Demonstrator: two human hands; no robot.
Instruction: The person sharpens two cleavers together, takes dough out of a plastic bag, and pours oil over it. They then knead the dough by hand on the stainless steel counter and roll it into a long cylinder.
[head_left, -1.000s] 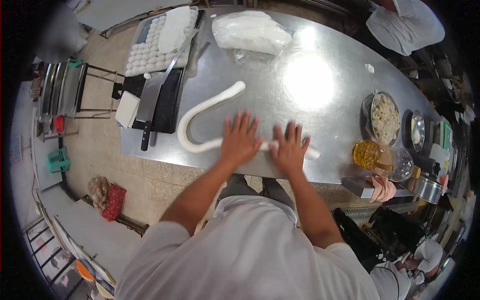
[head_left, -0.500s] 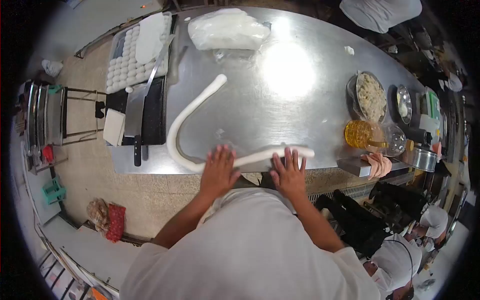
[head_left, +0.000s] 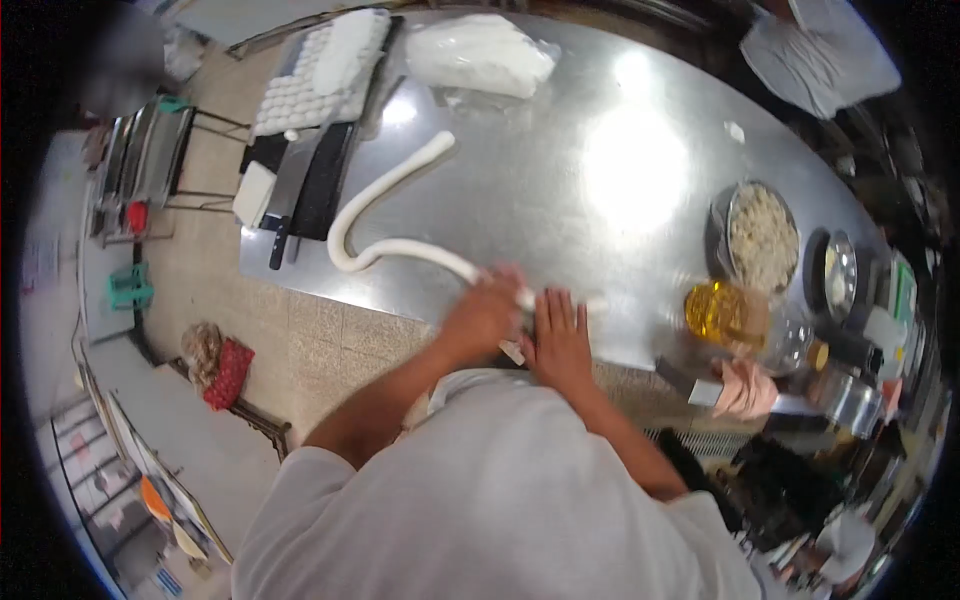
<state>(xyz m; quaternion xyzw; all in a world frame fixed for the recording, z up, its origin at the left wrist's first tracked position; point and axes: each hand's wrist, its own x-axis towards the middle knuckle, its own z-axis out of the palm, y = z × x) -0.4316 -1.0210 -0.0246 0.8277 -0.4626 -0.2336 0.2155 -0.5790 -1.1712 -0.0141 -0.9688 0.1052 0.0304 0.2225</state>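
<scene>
A long white dough rope (head_left: 400, 247) lies in an S-shaped curve on the steel table. Its far end is rounded, and the near stretch runs under my hands. My left hand (head_left: 485, 315) rests across the rope, its fingers stretched over it and blurred by motion. Right beside it, my right hand (head_left: 560, 340) lies flat on the rope's near end with the fingers extended. Neither hand is closed round the dough, and the part beneath them is mostly hidden.
Left on the table are a tray of small white dough balls (head_left: 300, 92) and a cleaver (head_left: 288, 190). A plastic-wrapped white mass (head_left: 480, 55) lies at the back. At right stand a bowl of pale filling (head_left: 763, 235), a jar of yellow oil (head_left: 715, 312) and a pink cloth (head_left: 745, 388).
My left hand has moved right, close to my right hand. The rope now bends in an S, its near part swung into a diagonal. The view has turned and shifted.
</scene>
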